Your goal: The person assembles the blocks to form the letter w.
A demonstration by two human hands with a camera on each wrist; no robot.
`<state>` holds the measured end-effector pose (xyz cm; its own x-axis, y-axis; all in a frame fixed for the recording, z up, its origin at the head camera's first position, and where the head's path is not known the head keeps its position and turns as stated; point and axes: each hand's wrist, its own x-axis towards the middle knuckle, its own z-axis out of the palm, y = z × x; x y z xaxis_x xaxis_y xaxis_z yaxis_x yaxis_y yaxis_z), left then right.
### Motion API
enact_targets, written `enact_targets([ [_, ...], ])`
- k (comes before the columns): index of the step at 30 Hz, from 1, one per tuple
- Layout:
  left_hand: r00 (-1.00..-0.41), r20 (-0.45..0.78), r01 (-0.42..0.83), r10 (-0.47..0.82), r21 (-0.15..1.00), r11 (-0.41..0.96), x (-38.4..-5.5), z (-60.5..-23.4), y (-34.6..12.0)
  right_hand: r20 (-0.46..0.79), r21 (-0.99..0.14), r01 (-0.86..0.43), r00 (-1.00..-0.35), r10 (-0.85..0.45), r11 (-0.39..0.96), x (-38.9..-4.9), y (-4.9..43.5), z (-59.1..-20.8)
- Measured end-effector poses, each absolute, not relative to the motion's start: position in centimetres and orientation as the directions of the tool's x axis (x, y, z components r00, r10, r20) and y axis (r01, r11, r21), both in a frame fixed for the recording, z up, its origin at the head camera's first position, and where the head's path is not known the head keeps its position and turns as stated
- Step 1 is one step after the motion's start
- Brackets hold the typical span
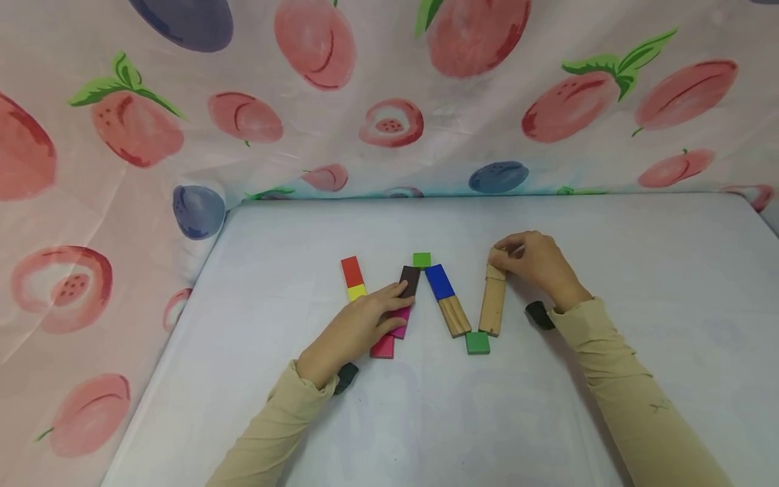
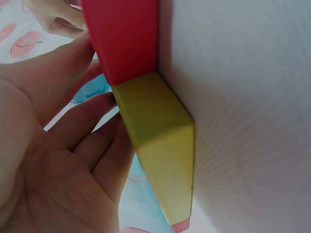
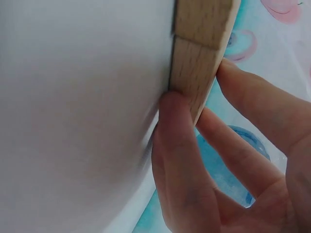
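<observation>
Flat blocks form a zigzag on the table. My left hand (image 1: 359,321) lies over its left part, fingertips touching the dark brown block (image 1: 409,276) and the magenta block (image 1: 398,329). A pink-red block (image 1: 382,348) sits at the low corner there; the hand partly hides a yellow block (image 1: 356,292) below a red block (image 1: 351,272). At the far right, my right hand (image 1: 535,264) pinches a small plain wooden block (image 3: 192,73) at the upper end of a longer plain wooden block (image 1: 493,308). The right wrist view shows both end to end.
Between the hands stand a light green block (image 1: 422,260), a blue block (image 1: 439,281), a grooved wooden block (image 1: 455,316) and a darker green block (image 1: 477,343). Fruit-printed cloth (image 1: 389,67) hangs behind and left of the white table (image 1: 426,426).
</observation>
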<state>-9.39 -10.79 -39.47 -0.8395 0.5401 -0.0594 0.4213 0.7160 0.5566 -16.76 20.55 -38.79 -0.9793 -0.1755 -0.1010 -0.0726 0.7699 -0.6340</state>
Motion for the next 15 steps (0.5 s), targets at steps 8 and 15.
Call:
enact_targets([
  [8,-0.843,-0.071,0.410,0.534,0.558,0.721,-9.44,-39.43,-10.86,-0.089,-0.637,-0.087,-0.979,-0.185,0.766,-16.76,20.54,-38.74],
  [15,-0.842,-0.079,0.402,0.533,0.568,0.718,-9.52,-39.60,-10.82,-0.109,-0.632,-0.075,-0.977,-0.185,0.771,-16.74,20.56,-38.73],
])
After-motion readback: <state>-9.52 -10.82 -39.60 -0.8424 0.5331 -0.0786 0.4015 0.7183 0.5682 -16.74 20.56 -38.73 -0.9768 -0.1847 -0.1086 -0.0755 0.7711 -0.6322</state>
